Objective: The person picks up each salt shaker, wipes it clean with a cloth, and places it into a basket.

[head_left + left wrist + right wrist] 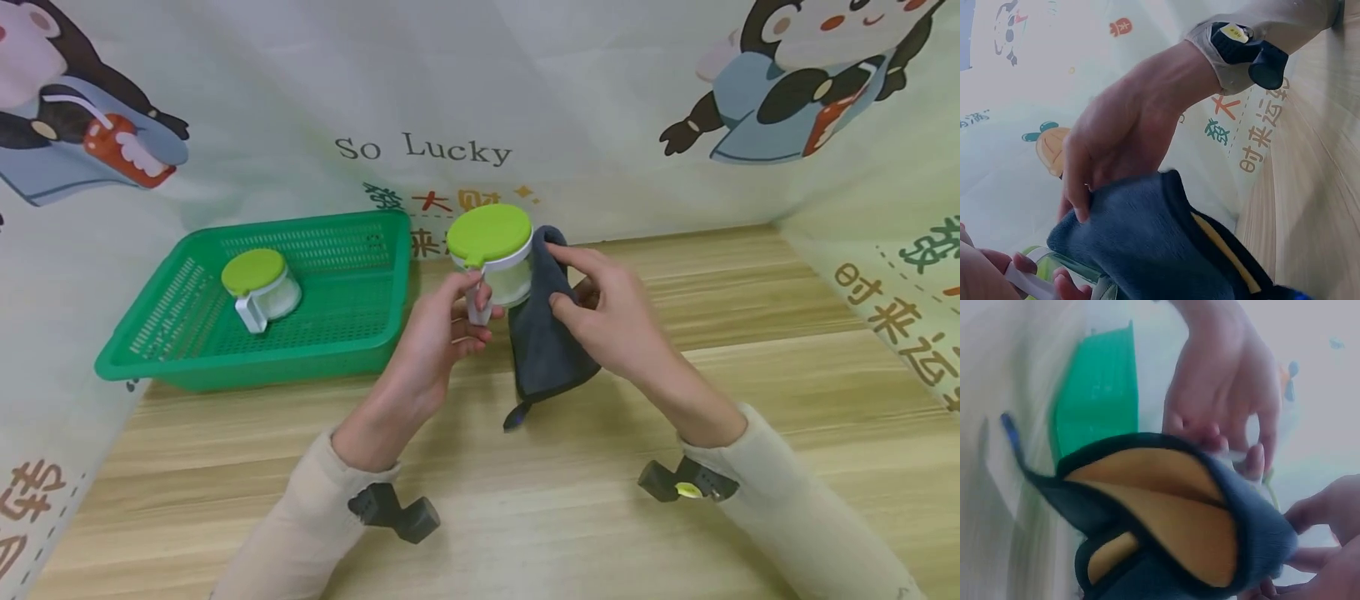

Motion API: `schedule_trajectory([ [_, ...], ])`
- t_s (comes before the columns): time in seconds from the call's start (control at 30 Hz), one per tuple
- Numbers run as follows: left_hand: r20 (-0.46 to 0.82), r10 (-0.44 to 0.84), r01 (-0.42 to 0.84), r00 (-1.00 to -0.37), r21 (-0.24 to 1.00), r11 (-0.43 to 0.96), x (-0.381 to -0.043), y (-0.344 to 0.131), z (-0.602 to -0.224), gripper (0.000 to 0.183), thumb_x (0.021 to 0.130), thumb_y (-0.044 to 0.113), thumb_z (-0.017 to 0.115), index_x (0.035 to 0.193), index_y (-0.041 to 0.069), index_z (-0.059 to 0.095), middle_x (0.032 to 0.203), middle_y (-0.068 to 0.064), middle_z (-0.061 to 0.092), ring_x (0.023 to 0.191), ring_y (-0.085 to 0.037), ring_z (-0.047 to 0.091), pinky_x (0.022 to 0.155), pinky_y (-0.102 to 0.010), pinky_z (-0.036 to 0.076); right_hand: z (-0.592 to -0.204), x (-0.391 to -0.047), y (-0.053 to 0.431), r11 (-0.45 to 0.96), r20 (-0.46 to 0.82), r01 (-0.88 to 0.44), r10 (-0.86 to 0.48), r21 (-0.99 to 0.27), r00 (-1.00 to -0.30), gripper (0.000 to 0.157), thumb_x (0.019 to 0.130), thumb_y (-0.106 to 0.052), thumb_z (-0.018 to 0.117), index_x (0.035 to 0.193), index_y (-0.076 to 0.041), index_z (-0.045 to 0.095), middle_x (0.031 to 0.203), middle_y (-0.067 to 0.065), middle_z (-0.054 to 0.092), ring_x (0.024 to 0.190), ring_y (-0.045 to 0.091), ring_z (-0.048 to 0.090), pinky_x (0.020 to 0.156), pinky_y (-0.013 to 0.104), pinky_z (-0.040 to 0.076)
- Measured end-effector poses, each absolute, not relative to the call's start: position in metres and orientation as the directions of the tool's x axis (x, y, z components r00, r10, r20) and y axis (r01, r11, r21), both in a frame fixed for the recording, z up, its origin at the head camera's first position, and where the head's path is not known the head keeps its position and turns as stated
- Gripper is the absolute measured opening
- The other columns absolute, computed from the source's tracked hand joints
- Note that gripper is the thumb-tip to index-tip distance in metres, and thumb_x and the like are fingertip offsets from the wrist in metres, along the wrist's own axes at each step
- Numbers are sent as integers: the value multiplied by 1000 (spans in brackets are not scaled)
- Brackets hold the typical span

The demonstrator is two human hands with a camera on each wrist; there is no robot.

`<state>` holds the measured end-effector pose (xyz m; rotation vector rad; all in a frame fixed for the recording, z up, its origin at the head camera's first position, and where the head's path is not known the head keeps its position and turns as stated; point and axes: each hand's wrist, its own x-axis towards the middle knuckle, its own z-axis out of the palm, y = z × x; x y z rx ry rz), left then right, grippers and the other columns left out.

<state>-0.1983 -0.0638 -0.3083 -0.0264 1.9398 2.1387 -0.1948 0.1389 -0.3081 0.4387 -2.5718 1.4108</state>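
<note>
My left hand (427, 354) grips the white handle (478, 302) of a clear jar (513, 282) with a lime-green lid (491, 232), held up over the table. Between the thumb and fingers of my right hand (615, 308) is a dark grey cloth (547, 350), pressed against the jar's right side. The cloth hangs down in folds, with a small loop at its lower corner. Its yellow-orange inner side (1166, 512) shows in the right wrist view. In the left wrist view, the cloth (1147, 237) covers most of the jar.
A green plastic basket (300, 367) stands on the left of the wooden table (600, 517). Inside it sits a second, similar jar (277, 298) with a lime-green lid and white handle. A printed curtain (600, 100) with cartoon figures hangs behind and along both sides.
</note>
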Motion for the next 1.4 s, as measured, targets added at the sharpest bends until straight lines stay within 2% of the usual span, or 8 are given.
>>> schedule_trajectory([
  [0.17, -192, 164, -208, -968, 974, -87, -200, -63, -308, 35, 106, 36, 45, 79, 15, 50, 95, -3, 62, 76, -17, 52, 74, -28, 42, -308, -190, 136, 443, 265, -302, -146, -844, -953, 55, 96, -7, 58, 151, -15, 53, 112, 13, 72, 76, 23, 60, 65, 27, 48],
  [0.37, -175, 136, -187, -975, 979, -84, -198, -61, -309, 35, 105, 34, 46, 77, 13, 50, 88, -2, 62, 71, -15, 49, 70, -27, 42, -312, -199, 141, 446, 244, -303, -186, -842, -952, 62, 92, -5, 57, 153, -14, 50, 118, 17, 70, 78, 22, 62, 67, 25, 50],
  [0.53, -158, 151, -171, -976, 982, -76, -196, -60, -310, 35, 104, 34, 46, 76, 13, 50, 91, -3, 62, 74, -17, 51, 72, -28, 42, -315, -208, 147, 417, 234, -321, -247, -850, -940, 72, 92, -3, 60, 159, -11, 37, 153, 17, 53, 113, 32, 65, 90, 41, 57],
  [0.6, -149, 168, -163, -974, 984, -72, -195, -60, -309, 36, 104, 35, 46, 76, 14, 50, 93, -3, 62, 74, -18, 51, 73, -28, 43, -317, -211, 149, 400, 245, -337, -263, -853, -933, 76, 92, -2, 61, 161, -11, 32, 158, 18, 47, 132, 35, 57, 100, 51, 53],
  [0.7, -144, 185, -161, -972, 984, -78, -194, -59, -307, 35, 104, 35, 46, 76, 14, 50, 92, -3, 63, 74, -18, 51, 72, -28, 43, -319, -214, 151, 383, 262, -359, -283, -851, -923, 79, 91, 2, 59, 163, -11, 28, 160, 18, 43, 143, 36, 48, 102, 55, 50],
  [0.93, -163, 177, -180, -971, 980, -88, -195, -60, -307, 35, 106, 36, 45, 78, 14, 50, 92, -4, 62, 73, -17, 49, 71, -28, 41, -317, -208, 149, 483, 284, -383, -267, -787, -921, 83, 83, 10, 52, 161, -10, 32, 160, 20, 43, 122, 33, 53, 97, 45, 44],
  [1.17, -169, 151, -184, -974, 978, -97, -199, -62, -307, 35, 105, 36, 46, 79, 13, 50, 91, -3, 62, 74, -17, 49, 71, -28, 41, -310, -198, 144, 531, 291, -384, -252, -755, -923, 83, 83, 9, 53, 159, -18, 38, 145, 20, 56, 90, 32, 55, 76, 40, 45],
  [1.4, -179, 145, -193, -973, 977, -93, -197, -62, -310, 34, 104, 33, 47, 76, 13, 49, 87, -2, 61, 70, -16, 48, 68, -26, 41, -308, -201, 146, 586, 270, -368, -250, -722, -930, 79, 83, 6, 55, 157, -19, 42, 135, 20, 61, 86, 31, 52, 74, 39, 41],
])
